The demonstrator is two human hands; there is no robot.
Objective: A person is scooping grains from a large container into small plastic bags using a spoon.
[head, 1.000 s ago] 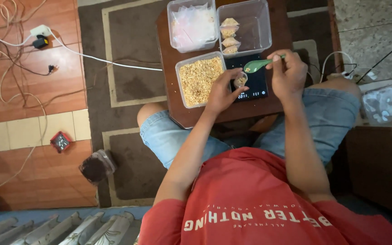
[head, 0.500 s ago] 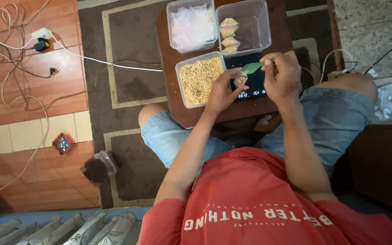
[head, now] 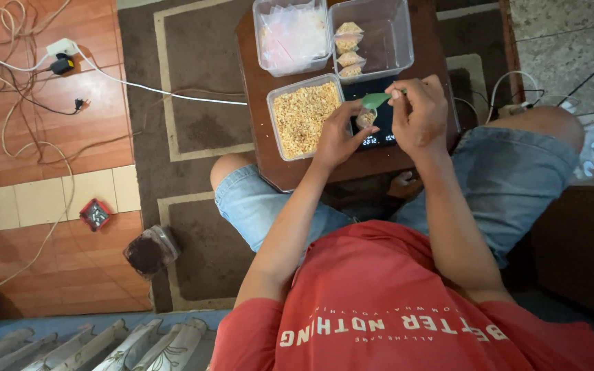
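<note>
- The left hand (head: 335, 137) is closed around a small clear plastic bag (head: 366, 118) with pale grains in it. The fingers pinch the bag from the left side and hold it up so its open top faces up.
- The right hand (head: 417, 113) is closed on the handle of a small green plastic scoop (head: 376, 100). The handle is hidden in the fingers.
- The scoop sticks out to the left from the right hand. Its long way runs left to right, and its tip sits just above the mouth of the bag, very close to it. I cannot tell if they touch.
- So the two hands are near each other, with the bag low and left and the scoop high and right.
- Under the hands is a flat black scale with a lit screen (head: 379, 141), on the dark brown wooden worktop (head: 262, 103).
- Just left of the left hand is a clear plastic tub full of pale yellow grains (head: 304, 118). The left hand is nearer to it than the right hand.
- Past the hands, at the far side, a clear tub (head: 386, 34) holds a few small filled bags (head: 348, 48). Next to it, another clear tub (head: 290, 38) holds empty clear bags.
- The worktop stands on a brown rug (head: 194, 89). White cables (head: 29, 82) lie on the wooden floor to the left.
</note>
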